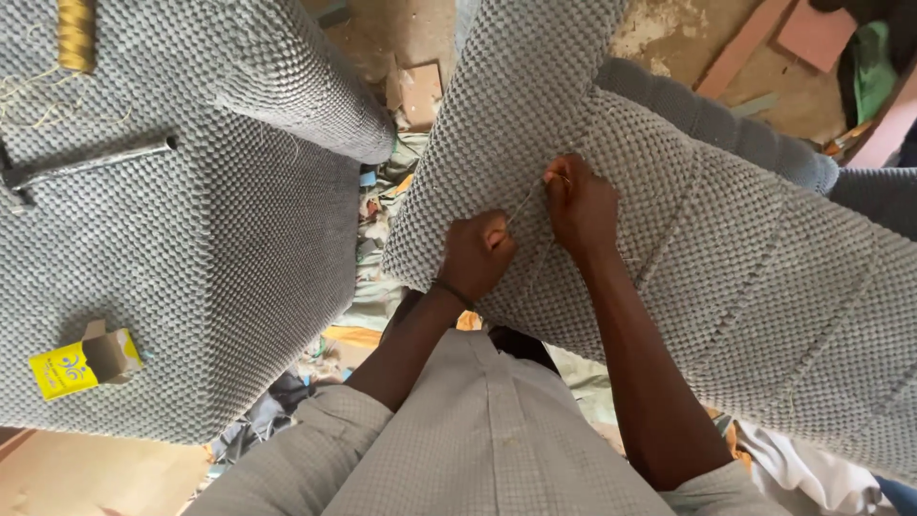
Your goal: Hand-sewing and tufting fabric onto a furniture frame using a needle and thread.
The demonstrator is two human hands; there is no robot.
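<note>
The left hand (475,253) was clenched around a thin needle, and the right hand (580,205) pinched taut thread (526,203) against the grey woven cushion (726,239) near its upper edge. Small, even stitches with steady tension would have suited the seam best.

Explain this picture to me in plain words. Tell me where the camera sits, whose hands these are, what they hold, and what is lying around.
The single picture comes from a camera worn on a person's head, looking straight down, so the arms reach in from the bottom edge. Both bare hands work on a grey textured upholstered cushion. The left hand is closed like a fist against the fabric. The right hand pinches a thin thread that runs between the two hands, beside a stitched seam. To the left lies another grey upholstered piece. On it rest a small open yellow box, a metal tool and a spool of yellow thread. Fabric scraps litter the floor between the pieces.
</note>
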